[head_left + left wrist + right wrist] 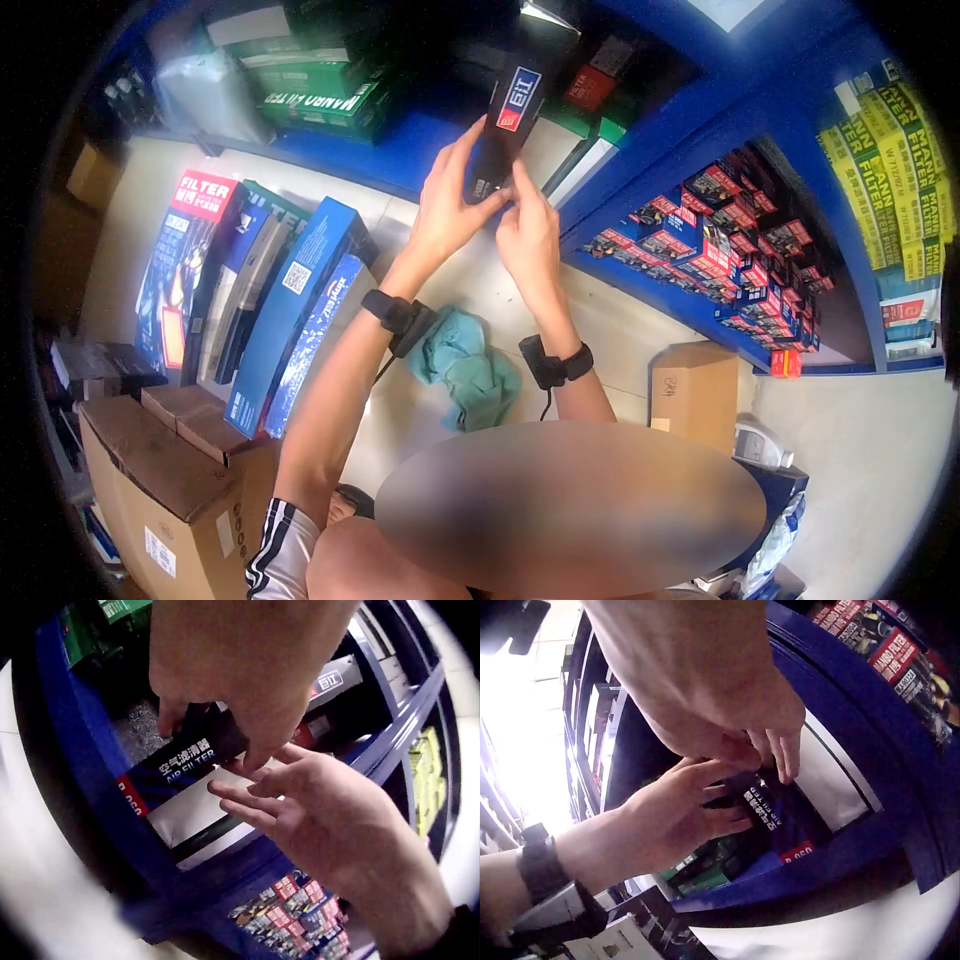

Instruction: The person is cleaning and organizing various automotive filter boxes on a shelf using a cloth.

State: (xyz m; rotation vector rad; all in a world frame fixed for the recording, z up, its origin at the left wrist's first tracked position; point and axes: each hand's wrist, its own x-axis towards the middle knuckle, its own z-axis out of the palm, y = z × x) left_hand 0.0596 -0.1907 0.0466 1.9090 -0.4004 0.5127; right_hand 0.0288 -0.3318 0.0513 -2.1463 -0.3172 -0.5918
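A dark air filter box (518, 100) with a blue-and-red label lies on the blue shelf, its lettered end (187, 759) toward me. My left hand (447, 203) grips that box, fingers along one side and thumb on the other. Close beside it, my right hand (529, 232) reaches to the box's right side. Its fingers are mostly straight in the left wrist view, with the fingertips (225, 799) at the edge between this box and a white box (195, 819). Part of the dark box is hidden beneath my left hand in the left wrist view.
Green filter boxes (315, 100) occupy the shelf's left. Rows of small red-and-blue boxes (720, 235) fill the right compartment, with yellow boxes (890, 180) beyond. Upright boxes (300, 290) and a carton (165, 480) stand left. A green cloth (465, 370) lies on the floor.
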